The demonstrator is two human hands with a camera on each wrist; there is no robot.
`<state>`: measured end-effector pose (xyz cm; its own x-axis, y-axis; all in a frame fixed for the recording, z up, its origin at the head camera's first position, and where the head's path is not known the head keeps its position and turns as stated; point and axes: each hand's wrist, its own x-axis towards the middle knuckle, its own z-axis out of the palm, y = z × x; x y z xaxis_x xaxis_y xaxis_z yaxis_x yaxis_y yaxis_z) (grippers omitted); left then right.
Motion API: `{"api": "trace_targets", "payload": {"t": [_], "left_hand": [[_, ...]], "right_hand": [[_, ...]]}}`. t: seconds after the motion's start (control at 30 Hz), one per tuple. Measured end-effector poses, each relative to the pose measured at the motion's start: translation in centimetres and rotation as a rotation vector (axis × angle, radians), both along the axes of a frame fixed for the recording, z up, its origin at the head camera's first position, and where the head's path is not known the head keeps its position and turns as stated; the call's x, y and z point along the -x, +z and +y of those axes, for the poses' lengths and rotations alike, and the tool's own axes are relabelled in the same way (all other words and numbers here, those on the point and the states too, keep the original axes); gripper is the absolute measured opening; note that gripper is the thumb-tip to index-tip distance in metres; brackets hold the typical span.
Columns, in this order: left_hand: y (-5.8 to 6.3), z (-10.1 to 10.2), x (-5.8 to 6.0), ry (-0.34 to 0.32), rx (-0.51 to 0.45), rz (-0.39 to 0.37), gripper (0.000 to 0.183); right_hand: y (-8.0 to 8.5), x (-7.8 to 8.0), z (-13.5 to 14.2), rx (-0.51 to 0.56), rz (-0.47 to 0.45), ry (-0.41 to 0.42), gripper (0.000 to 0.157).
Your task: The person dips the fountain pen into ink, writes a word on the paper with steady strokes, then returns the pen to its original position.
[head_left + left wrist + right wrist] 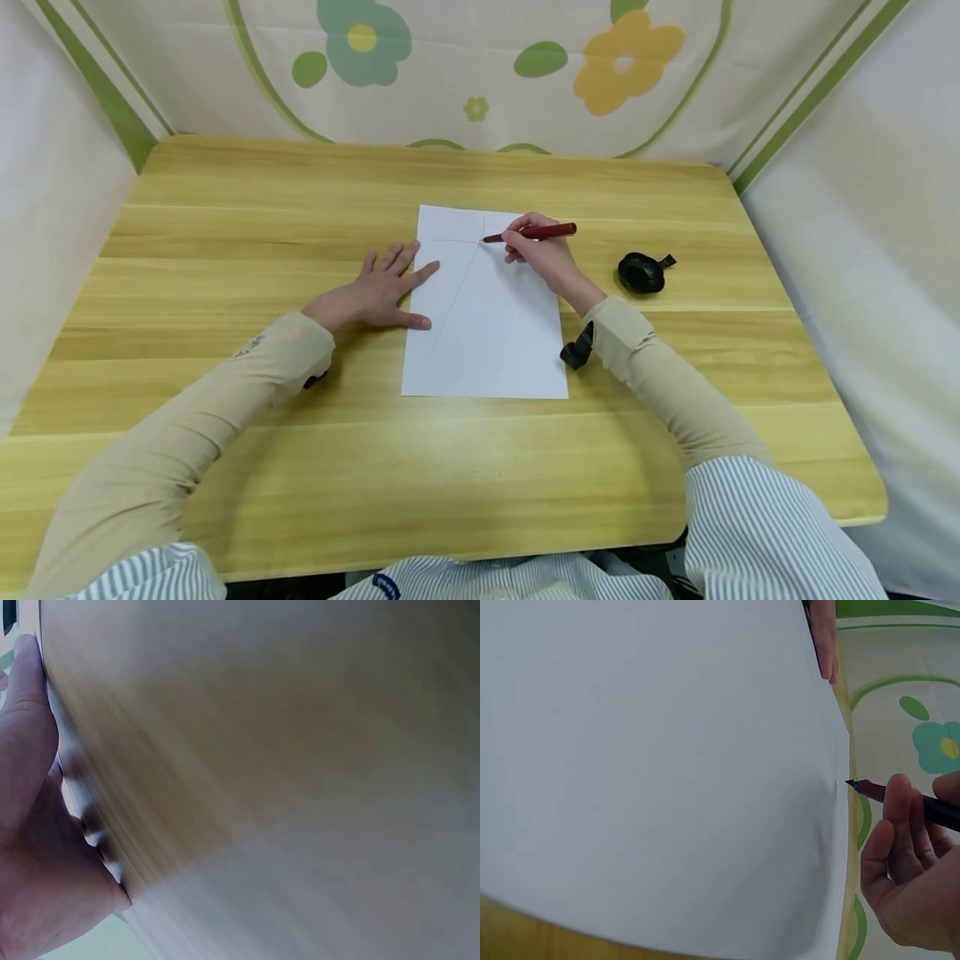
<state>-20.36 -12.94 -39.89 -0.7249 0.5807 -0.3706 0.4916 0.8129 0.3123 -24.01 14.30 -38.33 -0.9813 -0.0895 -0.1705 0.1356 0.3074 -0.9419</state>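
Note:
A sheet of white paper [487, 358] lies on the table, with thin dark lines crossing near its top: one level, one slanting down to the left. My left hand [378, 292] rests at the paper's left edge, fingers spread, thumb and index finger over the sheet. My right hand [547, 254] pinches a dark red pen [551, 231], its tip at the crossing of the lines. From the right wrist, the pen's dark pointed tip [851, 783] shows close over the paper's far part. The left wrist view has the left hand [37, 817] along its left side.
On the wooden table [225, 208], right of the paper, lies a small round black object [641, 272] with a short tab. A black device [577, 346] sits under the right cuff. A white curtain with printed flowers [363, 37] hangs behind the table.

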Motion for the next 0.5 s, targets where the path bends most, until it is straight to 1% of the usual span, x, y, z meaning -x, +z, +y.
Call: {"api": "trace_targets", "payload": {"t": [0.5], "left_hand": [[0.43, 0.25, -0.12, -0.005, 0.000, -0.005, 0.097]], "right_hand": [[-0.43, -0.28, 0.44, 0.017, 0.006, -0.012, 0.010]]}}
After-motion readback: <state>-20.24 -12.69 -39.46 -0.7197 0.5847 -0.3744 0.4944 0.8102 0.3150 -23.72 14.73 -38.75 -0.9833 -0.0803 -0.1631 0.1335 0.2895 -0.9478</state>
